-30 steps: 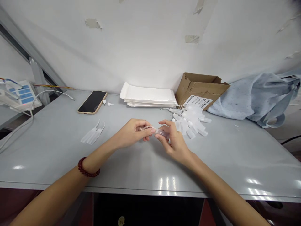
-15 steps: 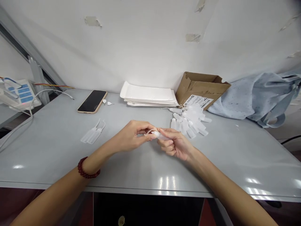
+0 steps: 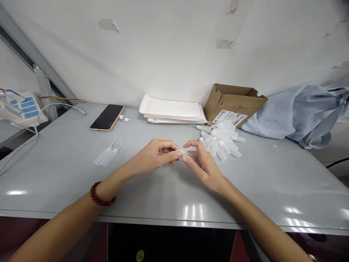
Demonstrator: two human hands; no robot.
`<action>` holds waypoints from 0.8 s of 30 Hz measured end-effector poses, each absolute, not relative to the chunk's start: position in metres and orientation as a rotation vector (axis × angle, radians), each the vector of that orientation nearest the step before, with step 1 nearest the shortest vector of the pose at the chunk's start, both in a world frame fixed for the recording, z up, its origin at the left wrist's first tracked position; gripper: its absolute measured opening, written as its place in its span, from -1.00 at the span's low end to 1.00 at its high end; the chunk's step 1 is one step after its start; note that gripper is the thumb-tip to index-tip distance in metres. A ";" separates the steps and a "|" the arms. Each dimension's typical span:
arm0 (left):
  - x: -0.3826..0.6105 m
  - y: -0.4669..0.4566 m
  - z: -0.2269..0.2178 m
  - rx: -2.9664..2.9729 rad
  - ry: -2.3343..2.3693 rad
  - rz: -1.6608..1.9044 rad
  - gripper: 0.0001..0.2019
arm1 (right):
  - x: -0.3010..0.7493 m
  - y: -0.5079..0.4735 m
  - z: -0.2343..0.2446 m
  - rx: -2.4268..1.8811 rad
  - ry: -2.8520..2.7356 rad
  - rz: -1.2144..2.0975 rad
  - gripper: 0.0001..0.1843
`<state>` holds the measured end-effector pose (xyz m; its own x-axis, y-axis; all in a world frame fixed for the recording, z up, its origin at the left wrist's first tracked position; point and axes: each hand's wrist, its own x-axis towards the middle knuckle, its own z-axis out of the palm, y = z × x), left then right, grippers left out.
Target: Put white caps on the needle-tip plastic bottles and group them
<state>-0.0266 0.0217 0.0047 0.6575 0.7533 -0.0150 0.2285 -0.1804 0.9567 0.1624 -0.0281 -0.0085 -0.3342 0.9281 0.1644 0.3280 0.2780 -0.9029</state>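
Observation:
My left hand and my right hand meet above the middle of the grey table. Both pinch one small translucent plastic bottle between their fingertips; its cap end sits under my left thumb. A pile of several similar translucent bottles lies just right of my right hand. Two or three more bottles with thin tips lie flat to the left. A dark red bead bracelet circles my left wrist.
A phone lies face up at the back left, two tiny caps beside it. White padded envelopes are stacked against the wall. An open cardboard box and a blue cloth bag sit at the right. A device with cables stands far left.
My right hand has turned, its fingers rolling from under the bottle to over it. My left hand stayed pinched on the cap end. Nothing else on the table moved.

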 end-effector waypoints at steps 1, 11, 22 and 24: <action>-0.027 0.022 0.005 1.729 0.800 0.561 -0.75 | 0.163 -0.029 -0.008 -1.143 -1.856 0.993 -0.79; -0.024 0.014 0.005 1.800 0.808 0.622 -0.73 | 0.163 -0.022 -0.005 -0.969 -1.030 1.882 -0.78; -0.025 0.018 0.001 2.092 0.756 0.733 -0.81 | 0.167 -0.012 -0.011 -0.940 -0.638 2.251 -0.80; -0.026 0.019 0.001 2.148 0.737 0.735 -0.81 | 0.167 -0.012 -0.011 -0.941 -0.643 2.254 -0.79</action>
<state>-0.0260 0.0192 0.0005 0.6713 0.6912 0.2676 0.2689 -0.5635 0.7811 0.1674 -0.0116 -0.0112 -0.5644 0.6875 -0.4569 -0.3433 -0.6988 -0.6276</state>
